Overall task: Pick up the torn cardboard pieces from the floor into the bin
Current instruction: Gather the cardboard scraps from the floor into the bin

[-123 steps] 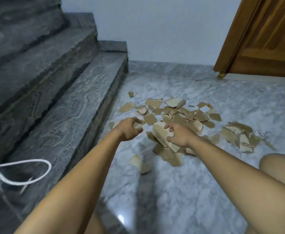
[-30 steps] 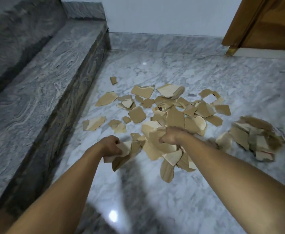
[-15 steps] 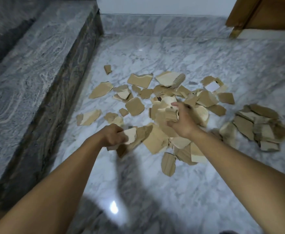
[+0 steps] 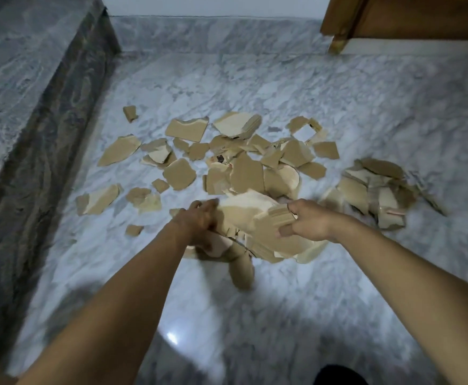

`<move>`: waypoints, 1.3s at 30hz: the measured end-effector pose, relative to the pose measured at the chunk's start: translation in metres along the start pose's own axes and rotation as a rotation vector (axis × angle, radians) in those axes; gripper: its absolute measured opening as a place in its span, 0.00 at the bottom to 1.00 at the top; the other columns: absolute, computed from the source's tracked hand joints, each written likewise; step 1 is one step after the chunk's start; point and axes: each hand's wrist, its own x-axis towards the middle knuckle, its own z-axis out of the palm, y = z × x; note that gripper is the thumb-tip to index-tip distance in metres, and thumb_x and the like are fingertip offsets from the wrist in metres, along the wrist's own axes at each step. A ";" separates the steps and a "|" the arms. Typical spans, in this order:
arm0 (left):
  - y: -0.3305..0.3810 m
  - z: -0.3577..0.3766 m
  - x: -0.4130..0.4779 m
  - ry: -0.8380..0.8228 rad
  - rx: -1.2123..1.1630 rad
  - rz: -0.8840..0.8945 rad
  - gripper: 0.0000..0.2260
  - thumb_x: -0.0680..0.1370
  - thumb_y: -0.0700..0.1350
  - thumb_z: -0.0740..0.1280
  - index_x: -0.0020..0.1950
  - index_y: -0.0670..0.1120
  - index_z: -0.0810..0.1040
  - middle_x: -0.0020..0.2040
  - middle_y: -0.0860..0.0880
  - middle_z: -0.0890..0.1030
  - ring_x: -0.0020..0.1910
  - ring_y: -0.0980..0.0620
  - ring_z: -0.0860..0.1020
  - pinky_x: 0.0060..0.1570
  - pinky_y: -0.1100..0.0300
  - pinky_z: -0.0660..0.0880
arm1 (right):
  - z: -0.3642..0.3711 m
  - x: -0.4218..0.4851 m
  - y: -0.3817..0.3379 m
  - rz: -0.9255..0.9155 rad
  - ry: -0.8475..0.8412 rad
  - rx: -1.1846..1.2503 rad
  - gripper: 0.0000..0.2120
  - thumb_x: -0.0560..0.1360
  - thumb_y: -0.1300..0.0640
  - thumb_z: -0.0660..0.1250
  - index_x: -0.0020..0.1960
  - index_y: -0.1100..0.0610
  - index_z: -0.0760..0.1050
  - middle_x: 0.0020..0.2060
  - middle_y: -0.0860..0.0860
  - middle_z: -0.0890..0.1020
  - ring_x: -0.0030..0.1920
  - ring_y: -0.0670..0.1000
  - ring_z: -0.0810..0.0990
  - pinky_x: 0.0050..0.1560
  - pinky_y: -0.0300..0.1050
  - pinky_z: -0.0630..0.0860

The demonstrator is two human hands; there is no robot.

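Two hands hold one gathered bundle (image 4: 250, 226) of torn cardboard between them, low over the marble floor (image 4: 282, 79).

- Left hand (image 4: 196, 222): fingers curled round the left edge of the bundle, gripping it.
- Right hand (image 4: 310, 223): closed on the right edge, with the thumb on the near face and the fingers wrapped over a stacked wad of pieces.

One long piece (image 4: 241, 270) shows below the bundle and is blurred. Whether it hangs from the bundle or lies on the floor cannot be told.

The loose cardboard pieces (image 4: 180, 173) lie flat on the floor beyond the hands, spread in a wide patch. Some overlap and some lie apart. A small outlying piece (image 4: 130, 113) lies at the far left of the patch, near the foot of the stone step (image 4: 32, 107). A second heap (image 4: 374, 190) of pieces sits to the right, just beside the right hand and apart from the main patch.

The stone step runs along the left side of the floor. The lower corner of a wooden door (image 4: 407, 15) shows at the top right — its bottom edge is close to the floor.
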 end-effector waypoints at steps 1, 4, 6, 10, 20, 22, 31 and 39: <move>-0.001 0.003 0.000 0.004 -0.012 -0.014 0.35 0.67 0.58 0.77 0.71 0.51 0.70 0.80 0.49 0.50 0.73 0.40 0.58 0.67 0.47 0.69 | 0.005 0.003 0.003 -0.004 0.026 -0.027 0.34 0.56 0.30 0.73 0.56 0.45 0.76 0.58 0.52 0.79 0.62 0.55 0.74 0.63 0.53 0.75; -0.005 0.005 0.001 0.043 -0.044 -0.065 0.42 0.62 0.62 0.78 0.72 0.55 0.66 0.76 0.48 0.57 0.65 0.40 0.66 0.60 0.47 0.72 | 0.017 0.006 0.006 -0.019 0.014 0.015 0.28 0.67 0.35 0.73 0.62 0.47 0.74 0.55 0.49 0.76 0.61 0.53 0.74 0.57 0.48 0.74; -0.008 -0.001 0.000 0.098 0.012 -0.051 0.29 0.65 0.62 0.76 0.62 0.57 0.73 0.68 0.49 0.66 0.60 0.43 0.68 0.55 0.50 0.71 | 0.018 0.007 0.008 -0.038 0.010 0.078 0.23 0.73 0.44 0.73 0.65 0.50 0.73 0.54 0.48 0.77 0.59 0.52 0.75 0.51 0.45 0.71; -0.014 -0.013 -0.014 0.180 -0.111 -0.071 0.21 0.65 0.59 0.76 0.52 0.53 0.72 0.53 0.51 0.71 0.54 0.46 0.72 0.47 0.53 0.68 | 0.013 0.007 0.018 -0.047 0.070 0.185 0.26 0.74 0.46 0.74 0.68 0.50 0.71 0.57 0.48 0.79 0.60 0.53 0.77 0.60 0.48 0.74; -0.038 -0.049 -0.063 0.128 -0.453 -0.221 0.20 0.69 0.52 0.78 0.57 0.50 0.79 0.51 0.49 0.79 0.48 0.49 0.75 0.41 0.59 0.69 | -0.013 -0.001 -0.014 -0.177 0.147 0.365 0.16 0.75 0.57 0.74 0.55 0.47 0.70 0.48 0.45 0.79 0.52 0.50 0.77 0.47 0.41 0.72; -0.048 -0.052 -0.073 0.126 -0.457 -0.261 0.22 0.70 0.53 0.76 0.62 0.50 0.79 0.54 0.48 0.79 0.51 0.49 0.75 0.46 0.58 0.71 | -0.015 -0.003 -0.028 -0.205 0.130 0.389 0.16 0.74 0.58 0.75 0.53 0.48 0.69 0.44 0.44 0.78 0.51 0.49 0.77 0.43 0.39 0.70; -0.090 -0.024 -0.111 0.121 -0.944 -0.399 0.32 0.62 0.61 0.79 0.60 0.45 0.80 0.55 0.48 0.83 0.51 0.47 0.81 0.52 0.52 0.79 | 0.016 -0.006 -0.070 -0.288 0.012 0.381 0.23 0.75 0.64 0.73 0.65 0.48 0.70 0.50 0.46 0.78 0.54 0.49 0.76 0.54 0.43 0.73; -0.085 -0.012 -0.125 -0.012 -1.431 -0.300 0.24 0.70 0.53 0.77 0.61 0.42 0.79 0.45 0.43 0.84 0.41 0.45 0.81 0.40 0.54 0.77 | 0.045 -0.004 -0.087 -0.365 0.132 0.316 0.20 0.73 0.75 0.65 0.38 0.50 0.79 0.41 0.46 0.81 0.46 0.49 0.78 0.41 0.30 0.72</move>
